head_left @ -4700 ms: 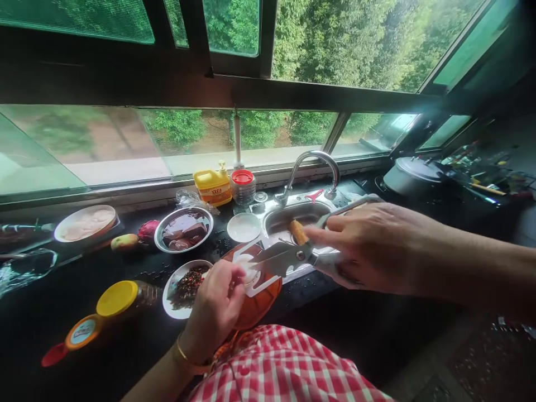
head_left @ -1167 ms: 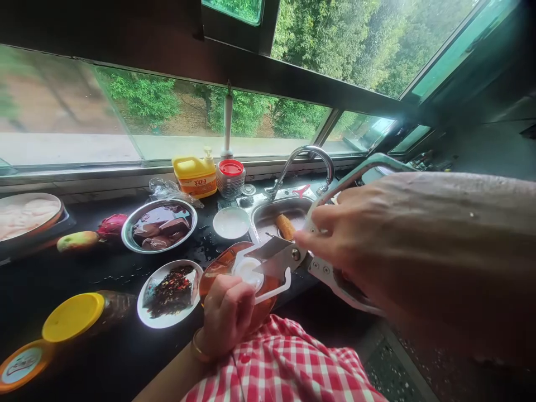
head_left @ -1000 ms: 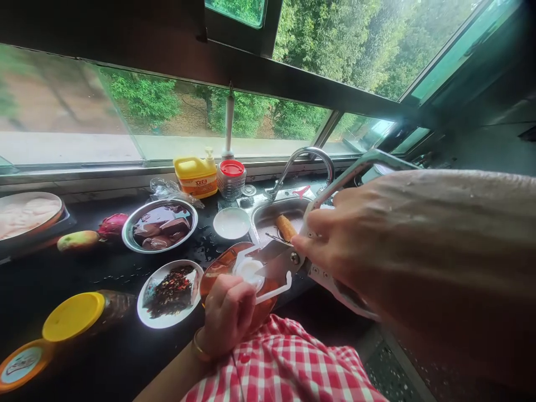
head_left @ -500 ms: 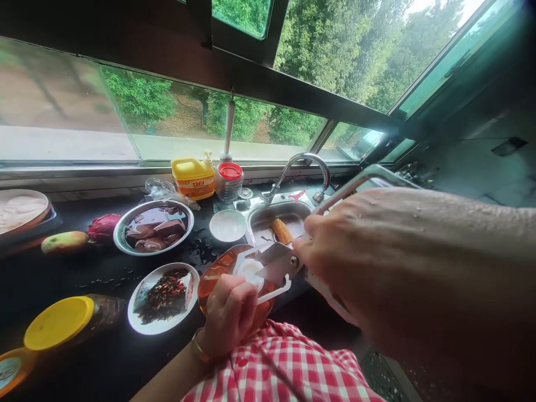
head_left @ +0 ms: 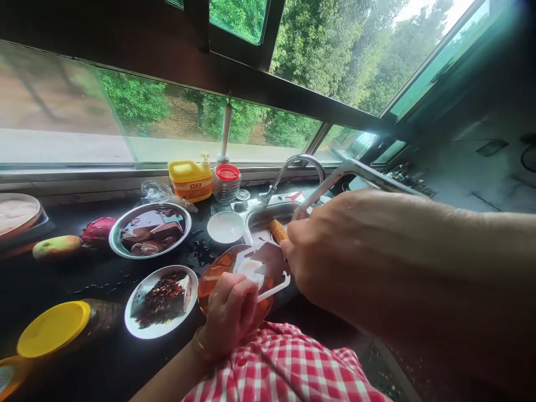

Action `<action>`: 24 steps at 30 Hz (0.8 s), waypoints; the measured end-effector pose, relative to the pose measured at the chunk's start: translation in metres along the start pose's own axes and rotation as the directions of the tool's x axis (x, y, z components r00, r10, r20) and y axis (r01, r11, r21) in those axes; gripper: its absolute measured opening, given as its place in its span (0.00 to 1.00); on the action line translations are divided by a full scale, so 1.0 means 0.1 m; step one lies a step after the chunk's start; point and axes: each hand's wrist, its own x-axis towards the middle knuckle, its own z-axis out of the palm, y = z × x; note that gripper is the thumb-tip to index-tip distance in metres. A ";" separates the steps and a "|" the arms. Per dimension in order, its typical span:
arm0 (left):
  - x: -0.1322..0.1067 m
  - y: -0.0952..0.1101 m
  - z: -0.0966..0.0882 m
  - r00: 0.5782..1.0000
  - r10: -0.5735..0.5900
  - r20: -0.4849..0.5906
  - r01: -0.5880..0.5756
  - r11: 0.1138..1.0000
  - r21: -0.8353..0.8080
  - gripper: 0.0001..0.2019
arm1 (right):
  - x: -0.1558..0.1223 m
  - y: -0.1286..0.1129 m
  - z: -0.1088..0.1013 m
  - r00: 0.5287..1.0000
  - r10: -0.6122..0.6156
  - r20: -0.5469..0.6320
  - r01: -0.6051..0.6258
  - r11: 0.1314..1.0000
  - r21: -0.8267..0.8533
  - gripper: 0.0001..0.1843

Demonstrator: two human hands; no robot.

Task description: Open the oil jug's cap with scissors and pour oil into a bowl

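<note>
My right hand is closed around scissors with large grey handles. Their broad metal blades lie over the white cap of a plastic oil jug holding amber liquid. The contact between blade tips and cap is unclear. My left hand curls its fingers on the near side of the cap, gripping the jug's white carrying handle. The jug's lower part is hidden by my hand and the checked red-and-white cloth.
Left of the jug are a plate of dried spices and a steel bowl of dark meat in liquid. A small white bowl sits by the sink, where a brown cylindrical piece lies. A yellow-lidded jar stands near left.
My right hand and the scissors have shifted slightly left and tilted, so the hand now covers the scissors' pivot. My left hand keeps its hold on the jug's handle.
</note>
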 end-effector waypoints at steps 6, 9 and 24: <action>0.01 0.00 0.02 1.000 0.020 -0.003 -0.020 1.000 -0.010 0.09 | -0.05 0.10 -0.01 0.953 0.074 0.293 -0.044 0.993 -0.107 0.09; -0.01 -0.01 0.03 1.000 0.025 -0.008 -0.025 1.000 0.002 0.09 | -0.12 0.07 0.06 0.946 0.177 0.271 -0.180 0.984 -0.013 0.10; 0.03 0.10 -0.01 0.997 -0.071 0.024 0.070 0.997 0.020 0.09 | -0.74 0.53 0.71 0.987 0.161 -0.013 -0.160 0.987 0.015 0.12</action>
